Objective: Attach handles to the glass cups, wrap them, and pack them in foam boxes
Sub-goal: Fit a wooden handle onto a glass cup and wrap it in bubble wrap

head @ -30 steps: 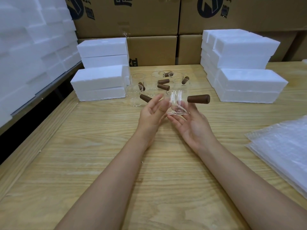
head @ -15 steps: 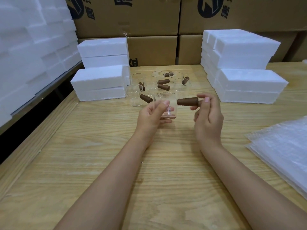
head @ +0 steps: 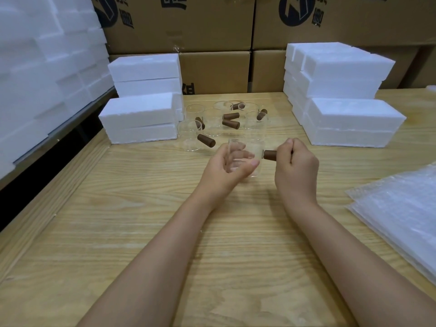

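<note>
Writing: I see dark blue print on the cardboard cartons (head: 179, 22) stacked behind the table. It shows parts of a round logo and a few Chinese characters, all cut off by the frame edge or by foam. I cannot read a brand or a word.

Left hand: My left hand (head: 226, 168) holds the glass cup (head: 256, 156) over the middle of the wooden table (head: 118, 220). The thumb lies across the near side and the fingers curl round the far side, visible through the glass.

Right hand: My right hand (head: 296, 166) is closed in a fist round the brown handle (head: 270, 154). Only the short end next to the glass shows.

Cup: It is clear, mouth upward, between my two hands. The handle sticks out sideways from its right wall.

Other cups: A cluster of clear cups with brown handles (head: 212, 121) stands just behind my hands.

Foam boxes: White foam boxes (head: 139, 119) are stacked left and right of that cluster.

Wrap: A pile of bubble wrap sheets (head: 401, 208) lies at the table's right edge, well apart from my hands.

Change: A second ago my right hand lay open, palm up, under the cup, and the whole handle stood free. Half a second ago only its fingertips pinched the handle's outer end. Now the hand covers most of the handle. My left fingers, straight then, have curled round the glass.
</note>
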Tool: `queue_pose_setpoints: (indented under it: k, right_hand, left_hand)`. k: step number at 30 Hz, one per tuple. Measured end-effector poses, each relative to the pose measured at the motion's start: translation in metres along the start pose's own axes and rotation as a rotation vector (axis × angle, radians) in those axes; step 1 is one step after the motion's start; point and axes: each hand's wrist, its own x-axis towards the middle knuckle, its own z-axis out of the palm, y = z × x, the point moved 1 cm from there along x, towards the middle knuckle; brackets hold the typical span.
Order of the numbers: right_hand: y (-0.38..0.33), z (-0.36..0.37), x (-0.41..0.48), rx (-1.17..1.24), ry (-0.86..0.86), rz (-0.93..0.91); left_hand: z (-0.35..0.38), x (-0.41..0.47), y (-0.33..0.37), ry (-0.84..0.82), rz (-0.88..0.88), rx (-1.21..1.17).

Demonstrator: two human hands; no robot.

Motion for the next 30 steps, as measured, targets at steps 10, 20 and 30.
queue_pose_setpoints:
  k: [10, 20, 30]
  right_hand:
    - [0.016, 0.007, 0.01, 0.114, -0.1, 0.443]
    - [-0.011, -0.003, -0.003, 0.081, -0.023, -0.13]
    - [-0.027, 0.003, -0.016, 0.282, -0.253, -0.305]
  left_hand:
    - [-0.003, 0.0, -0.003, -0.038, 0.111, 0.112]
    - [0.004, 0.0, 0.005, -0.035, -0.139, -0.136]
    - [-0.013, 0.005, 0.008, -0.138, -0.328, -0.324]
